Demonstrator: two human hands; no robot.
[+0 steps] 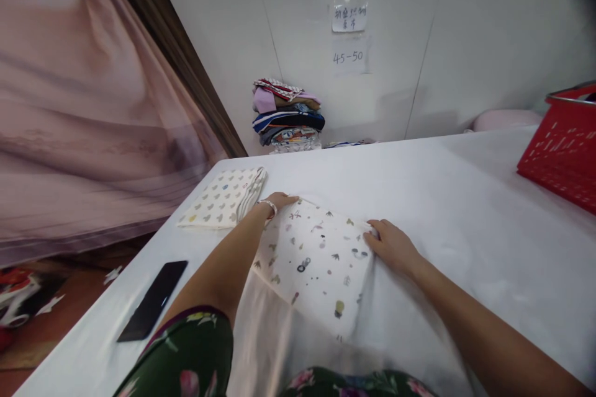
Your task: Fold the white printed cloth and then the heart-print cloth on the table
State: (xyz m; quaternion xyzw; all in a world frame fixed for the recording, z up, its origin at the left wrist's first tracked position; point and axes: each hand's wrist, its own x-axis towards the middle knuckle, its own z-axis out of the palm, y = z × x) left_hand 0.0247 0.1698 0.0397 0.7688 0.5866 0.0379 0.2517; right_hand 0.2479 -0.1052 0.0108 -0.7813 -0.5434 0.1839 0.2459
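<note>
A white cloth (321,260) printed with small plants and other little figures lies in front of me, its near part hanging over the table's front edge. My left hand (280,200), with a bracelet at the wrist, grips its far left corner. At the far right corner, my right hand (392,244) pinches the cloth's edge between thumb and fingers. Left of the cloth lies a folded cream cloth (216,198) with a grey pattern. A black phone (154,299) rests beside my left forearm.
The white table (465,211) reaches toward the wall. A red plastic basket (565,146) stands at the right edge. Beyond the table's far edge rises a stack of folded fabrics (288,115). A pink curtain (93,105) hangs on the left. Handwritten paper signs (349,17) are on the wall.
</note>
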